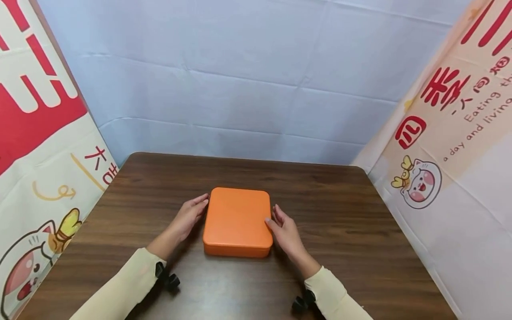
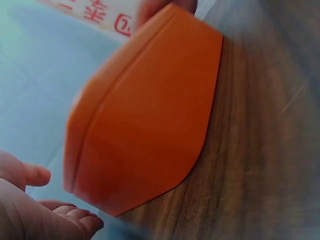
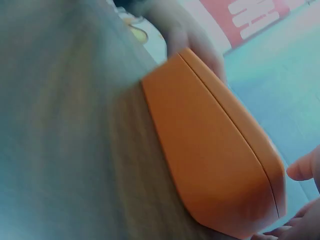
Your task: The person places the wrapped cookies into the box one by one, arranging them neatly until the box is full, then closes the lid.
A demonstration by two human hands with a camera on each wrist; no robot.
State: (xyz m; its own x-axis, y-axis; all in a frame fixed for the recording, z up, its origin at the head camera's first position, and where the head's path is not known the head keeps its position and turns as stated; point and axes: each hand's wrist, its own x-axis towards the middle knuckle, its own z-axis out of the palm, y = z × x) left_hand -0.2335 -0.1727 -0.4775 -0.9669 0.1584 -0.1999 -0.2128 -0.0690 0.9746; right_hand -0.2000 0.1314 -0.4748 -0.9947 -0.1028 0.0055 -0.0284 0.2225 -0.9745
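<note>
An orange box (image 1: pixel 238 218) with rounded corners lies flat on the wooden table. Its lid is on, and a thin seam runs along the side of the box (image 2: pixel 145 105) in the left wrist view. Along the left side is my left hand (image 1: pixel 190 218), fingers extended towards the far left corner. My right hand (image 1: pixel 286 233) is at the opposite side, its thumb by the top edge and its fingers alongside. In the right wrist view the thumb (image 3: pixel 302 167) appears just off the lid. Whether the fingertips touch the box is hard to tell.
The dark brown table (image 1: pixel 332 209) has rounded far corners. A pale cloth (image 1: pixel 248 80) hangs behind it. Printed cloths with red lettering and cartoon figures stand at the left (image 1: pixel 48 155) and right (image 1: pixel 464 146). Black camera mounts (image 1: pixel 173 282) sit on both wrists.
</note>
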